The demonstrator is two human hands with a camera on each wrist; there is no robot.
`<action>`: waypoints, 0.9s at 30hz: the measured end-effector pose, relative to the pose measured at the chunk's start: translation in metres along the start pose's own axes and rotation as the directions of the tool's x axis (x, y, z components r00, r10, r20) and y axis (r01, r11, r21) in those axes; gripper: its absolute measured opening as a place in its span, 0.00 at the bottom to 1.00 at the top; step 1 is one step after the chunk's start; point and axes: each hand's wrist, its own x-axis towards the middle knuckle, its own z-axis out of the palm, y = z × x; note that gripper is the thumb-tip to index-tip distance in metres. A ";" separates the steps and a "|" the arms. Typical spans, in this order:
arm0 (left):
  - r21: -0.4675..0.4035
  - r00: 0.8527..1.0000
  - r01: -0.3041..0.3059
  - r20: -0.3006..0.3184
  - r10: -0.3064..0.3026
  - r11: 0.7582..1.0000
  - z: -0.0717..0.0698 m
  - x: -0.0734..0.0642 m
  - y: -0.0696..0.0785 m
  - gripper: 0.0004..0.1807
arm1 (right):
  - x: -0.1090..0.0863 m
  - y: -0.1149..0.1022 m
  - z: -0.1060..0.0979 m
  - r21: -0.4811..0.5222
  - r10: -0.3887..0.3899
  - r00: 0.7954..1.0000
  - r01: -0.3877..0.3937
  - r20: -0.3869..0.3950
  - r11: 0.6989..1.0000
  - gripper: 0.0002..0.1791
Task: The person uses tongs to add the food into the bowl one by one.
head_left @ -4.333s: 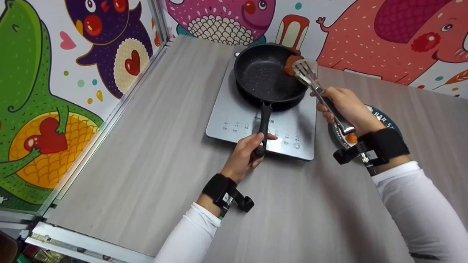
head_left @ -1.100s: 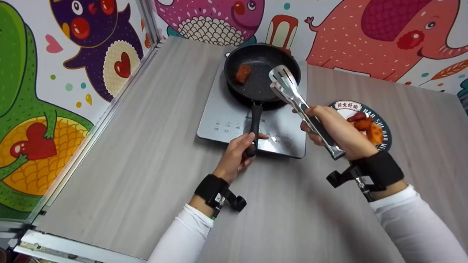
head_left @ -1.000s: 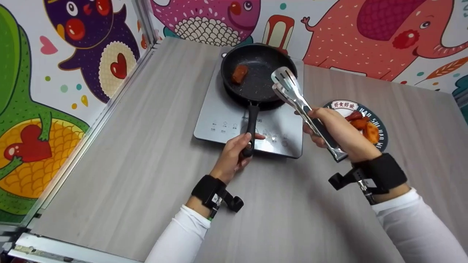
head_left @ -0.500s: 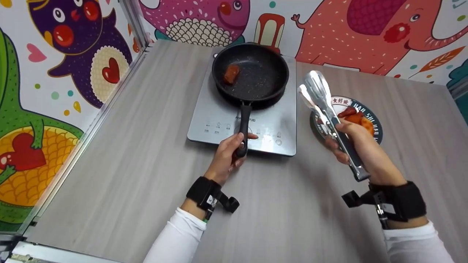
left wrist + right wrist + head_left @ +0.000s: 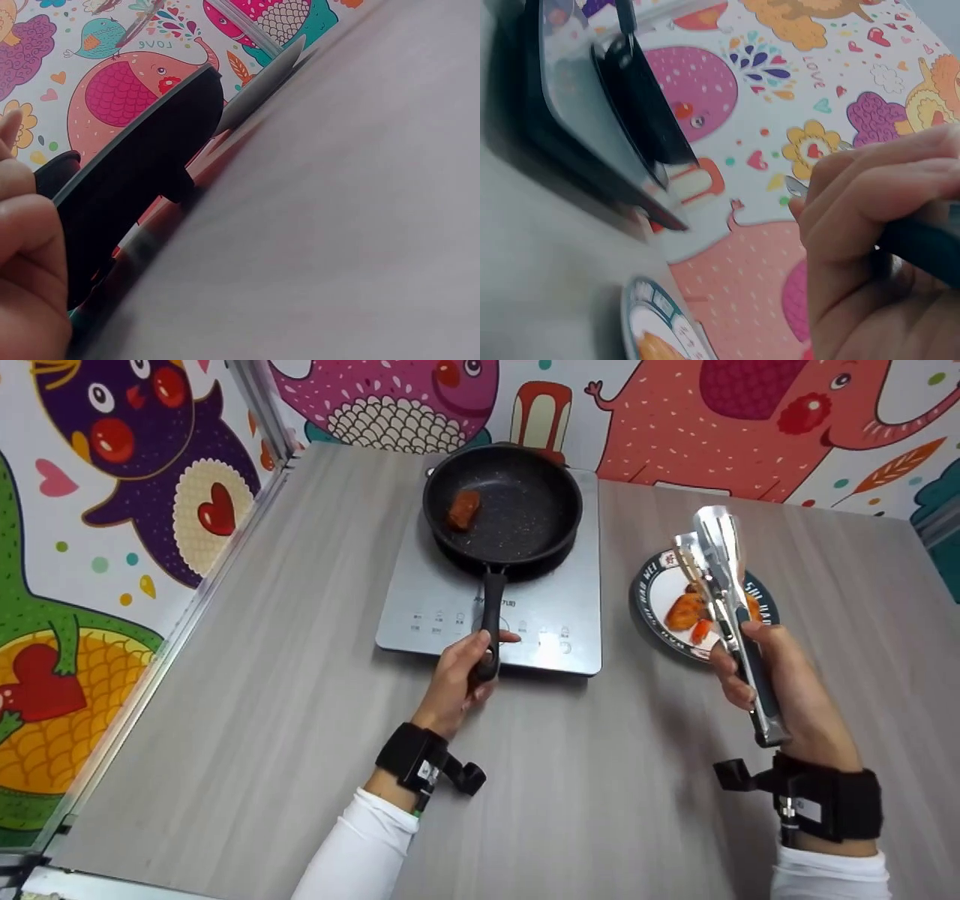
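My left hand (image 5: 459, 675) grips the black handle (image 5: 491, 604) of a frying pan (image 5: 521, 521). A browned reddish piece of food (image 5: 463, 510) lies at the left side of the pan. My right hand (image 5: 799, 690) holds metal kitchen tongs (image 5: 726, 562) by their dark grips; their tips are apart with nothing seen between them. The tongs stand over a round plate (image 5: 649, 611) bearing pieces of orange-brown food (image 5: 684, 612), partly hidden behind the tongs. In the right wrist view, fingers (image 5: 847, 202) curl round the dark tong grip (image 5: 930, 251).
The pan sits on a flat silver induction cooker (image 5: 405, 615) with touch controls. Grey wood-grain tabletop (image 5: 300, 660) surrounds it. Walls (image 5: 630, 427) with cartoon animals stand behind and at the left, with a metal frame edge (image 5: 172, 660) along the left side.
The tongs, earlier at the food by the pan's right side, have moved right over the plate. The food piece now lies at the pan's left. My left hand keeps its grip.
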 end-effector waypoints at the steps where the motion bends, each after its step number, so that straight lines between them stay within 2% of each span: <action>1: -0.002 1.000 0.000 0.002 0.000 1.000 0.000 0.000 0.000 0.26 | -0.001 -0.002 -0.002 -0.023 -0.004 1.000 0.004 -0.009 1.000 0.15; 6: -0.009 1.000 0.008 0.007 -0.008 1.000 0.002 0.002 -0.001 0.26 | -0.006 -0.008 -0.009 -0.062 -0.062 0.998 0.063 0.021 0.996 0.15; 15: 0.013 1.000 0.004 0.001 -0.004 1.000 -0.001 0.003 0.003 0.26 | -0.006 -0.017 -0.013 -0.175 -0.096 0.992 0.081 -0.077 0.981 0.15; 18: 0.010 1.000 0.005 -0.002 -0.005 1.000 -0.001 0.002 0.004 0.26 | -0.004 -0.019 -0.014 -0.207 -0.096 0.988 0.070 -0.118 0.976 0.17; 23: -0.003 1.000 0.015 0.008 -0.015 1.000 -0.001 -0.001 0.002 0.26 | -0.005 -0.024 -0.020 -0.332 -0.092 0.974 0.018 -0.207 0.943 0.19; 27: -0.029 1.000 0.015 0.017 -0.014 0.999 -0.002 -0.001 0.002 0.25 | -0.008 -0.027 -0.028 -0.389 -0.079 0.958 -0.036 -0.276 0.920 0.23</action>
